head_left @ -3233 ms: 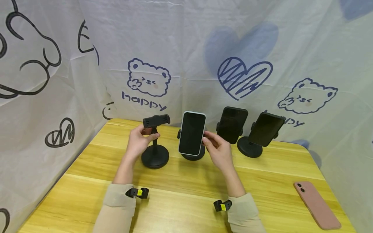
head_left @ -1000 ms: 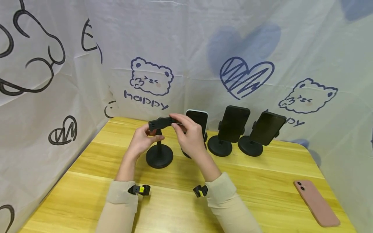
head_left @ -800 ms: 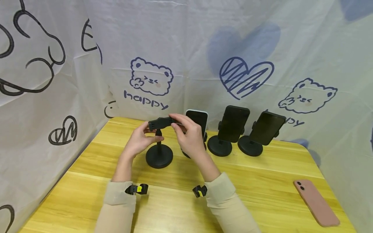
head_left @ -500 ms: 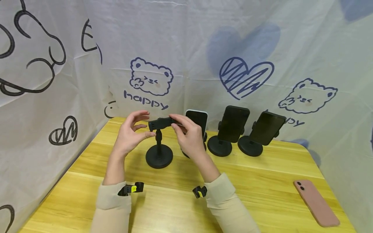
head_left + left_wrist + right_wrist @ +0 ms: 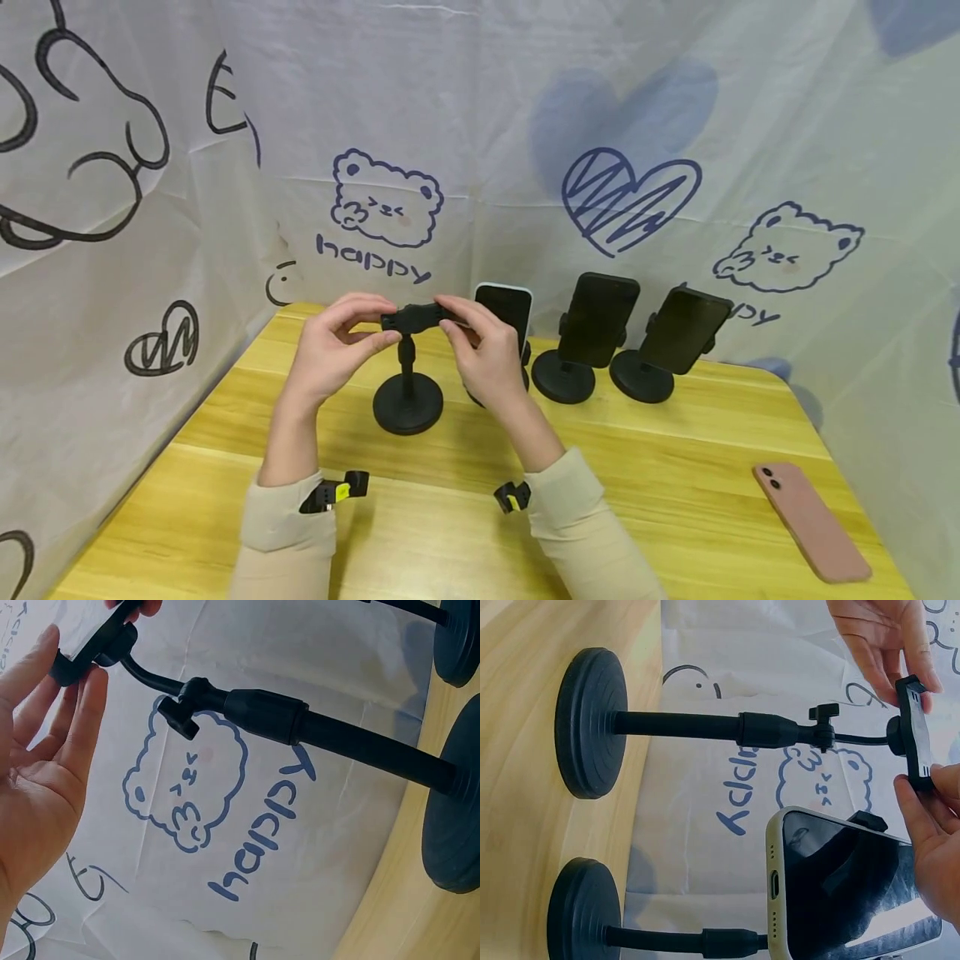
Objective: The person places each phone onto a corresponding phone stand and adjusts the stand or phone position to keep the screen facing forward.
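A black phone stand (image 5: 408,403) with an adjustable pole stands upright at the left of the row, no phone in its clamp (image 5: 414,318). My left hand (image 5: 326,350) pinches the clamp's left end between thumb and fingers. At the clamp's right end, my right hand (image 5: 487,354) pinches with thumb and fingertips. In the left wrist view, the left fingers lie behind the clamp (image 5: 82,652). The right wrist view shows both ends of the clamp (image 5: 913,735) held. Partly behind my right hand is a white-edged phone (image 5: 510,304) on another stand.
Two dark phones (image 5: 599,321) (image 5: 686,331) sit tilted in black stands to the right. A pink phone (image 5: 812,523) lies back up on the wooden table (image 5: 435,533) near its right edge. A white printed cloth (image 5: 480,125) hangs behind.
Earlier my right hand moved from the white-edged phone to the clamp's right end. My left hand left the stand's neck and now pinches the clamp's left end.
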Tool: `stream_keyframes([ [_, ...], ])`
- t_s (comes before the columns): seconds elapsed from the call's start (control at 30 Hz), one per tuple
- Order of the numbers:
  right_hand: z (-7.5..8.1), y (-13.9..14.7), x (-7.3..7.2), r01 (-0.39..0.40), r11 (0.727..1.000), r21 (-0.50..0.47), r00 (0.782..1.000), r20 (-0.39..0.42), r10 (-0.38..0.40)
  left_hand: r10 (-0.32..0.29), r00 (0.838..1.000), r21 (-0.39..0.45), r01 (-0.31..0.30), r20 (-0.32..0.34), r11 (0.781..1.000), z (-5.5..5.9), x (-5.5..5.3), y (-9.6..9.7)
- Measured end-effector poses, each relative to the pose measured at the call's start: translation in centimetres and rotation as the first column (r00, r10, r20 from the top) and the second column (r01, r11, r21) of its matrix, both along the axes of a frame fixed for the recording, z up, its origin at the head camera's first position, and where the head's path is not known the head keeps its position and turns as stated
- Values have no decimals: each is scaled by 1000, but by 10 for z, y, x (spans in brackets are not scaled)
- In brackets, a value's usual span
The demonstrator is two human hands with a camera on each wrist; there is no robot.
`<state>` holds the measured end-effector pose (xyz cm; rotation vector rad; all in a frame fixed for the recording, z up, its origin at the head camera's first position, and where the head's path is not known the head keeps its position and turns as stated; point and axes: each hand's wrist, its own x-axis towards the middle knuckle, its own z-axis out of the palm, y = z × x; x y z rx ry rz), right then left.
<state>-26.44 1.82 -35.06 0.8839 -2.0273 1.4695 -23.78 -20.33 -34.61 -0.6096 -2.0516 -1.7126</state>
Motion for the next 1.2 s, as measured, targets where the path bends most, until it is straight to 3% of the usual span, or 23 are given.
stream_keyframes([
  [0.4, -3, -6, 4, -30, 997, -68, 1000, -2, 30, 60, 998, 49, -60, 3, 997, -4, -1, 0],
  [0.87, 3, -6, 0, 50, 999, 11, 999, 21, -51, 97, 995, 74, -95, -19, 993, -4, -5, 5],
  [1.2, 4, -1, 1, 56, 997, 58, 998, -6, -56, 91, 996, 82, -90, -14, 993, -4, -5, 8],
])
